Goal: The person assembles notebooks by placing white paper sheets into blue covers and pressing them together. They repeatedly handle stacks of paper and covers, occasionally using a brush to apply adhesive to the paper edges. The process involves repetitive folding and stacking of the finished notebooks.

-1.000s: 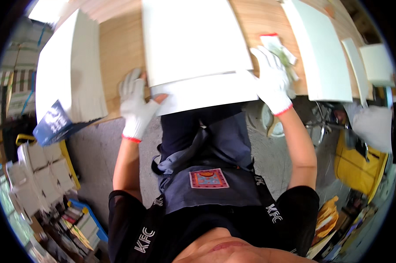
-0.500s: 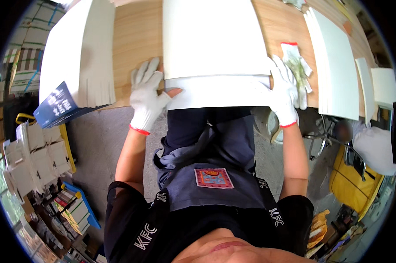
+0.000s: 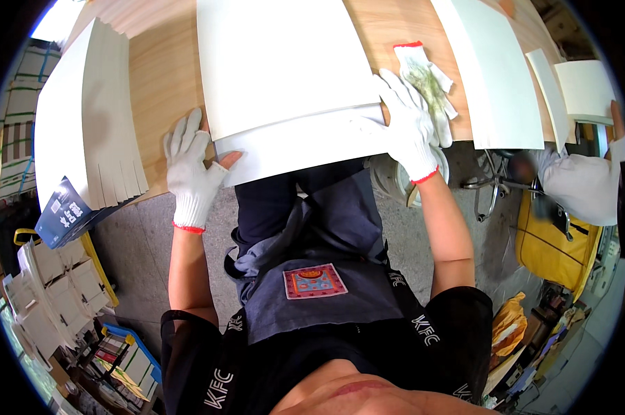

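A large white sheet (image 3: pixel 285 62) lies on the wooden table over a second pale sheet (image 3: pixel 299 145), whose near strip shows along the table's front edge. Both my hands wear white knitted gloves with red cuffs. My left hand (image 3: pixel 189 162) rests flat at the sheets' left edge, its bare thumb tip over the lower sheet's corner. At the right edge lies my right hand (image 3: pixel 407 124), fingers stretched out and thumb pointing inward over the lower sheet. Just beyond its fingers is a loose stained glove (image 3: pixel 431 84), partly hidden by the hand.
On the left stands a tall stack of white sheets (image 3: pixel 60 131) above a dark blue printed box (image 3: pixel 67 214). Another white stack (image 3: pixel 496 83) is at the right. Past it are a metal-legged chair (image 3: pixel 491 183), a yellow bin (image 3: pixel 554 242) and a person in a light top (image 3: pixel 582 183).
The view has turned and shifted, so the table and sheets sit further left and tilted. Both hands keep about the same places at the sheets' edges.
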A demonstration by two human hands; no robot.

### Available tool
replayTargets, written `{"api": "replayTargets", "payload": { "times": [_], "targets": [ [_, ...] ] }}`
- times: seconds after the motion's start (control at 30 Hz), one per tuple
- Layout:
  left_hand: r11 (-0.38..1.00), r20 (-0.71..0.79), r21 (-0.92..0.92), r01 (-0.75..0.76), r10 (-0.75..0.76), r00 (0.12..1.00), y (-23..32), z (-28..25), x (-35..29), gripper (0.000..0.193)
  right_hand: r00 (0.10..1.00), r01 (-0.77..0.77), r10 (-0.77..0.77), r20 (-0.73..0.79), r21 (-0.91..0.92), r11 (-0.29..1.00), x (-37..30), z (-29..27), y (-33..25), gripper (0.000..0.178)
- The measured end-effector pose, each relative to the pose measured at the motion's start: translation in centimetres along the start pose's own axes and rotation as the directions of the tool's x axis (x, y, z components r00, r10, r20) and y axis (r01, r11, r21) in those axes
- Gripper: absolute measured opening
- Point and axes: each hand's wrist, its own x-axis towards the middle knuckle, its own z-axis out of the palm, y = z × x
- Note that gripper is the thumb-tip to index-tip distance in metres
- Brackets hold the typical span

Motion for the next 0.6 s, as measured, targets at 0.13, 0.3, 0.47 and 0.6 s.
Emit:
{"api": "replayTargets", "payload": {
  "times": [0.13,0.3,0.47,0.6],
  "targets": [
    [1.000,-0.014,0.023,-0.006,0.007,1.000,-0.08,0.16,-0.09,0.068,1.000,0.007,-0.007,-0.007,0.019,1.000,-0.01,0.08,0.12,0.076],
    [1.000,-0.004,0.027,-0.005,0.005,1.000,-0.38,0.17,-0.12,0.068,0.999,0.039,-0.039,-0.014,0.018,0.999,0.18,-0.38,-0.31,0.066],
    [1.000,-0.022,-0.015,-0.009,0.009,1.000,-0.67,0.38,-0.21,0.066,0.999,0.037,-0.037,0.012,0.040,0.999,0.32,-0.76,-0.60,0.064],
    [1.000,-0.061,-0.021,0.006,-0.007,0.998,-0.02,0.26,-0.20,0.064,0.999,0.047,-0.047,-0.007,0.066,0.997,0.26,-0.57,-0.30,0.065]
  ]
}}
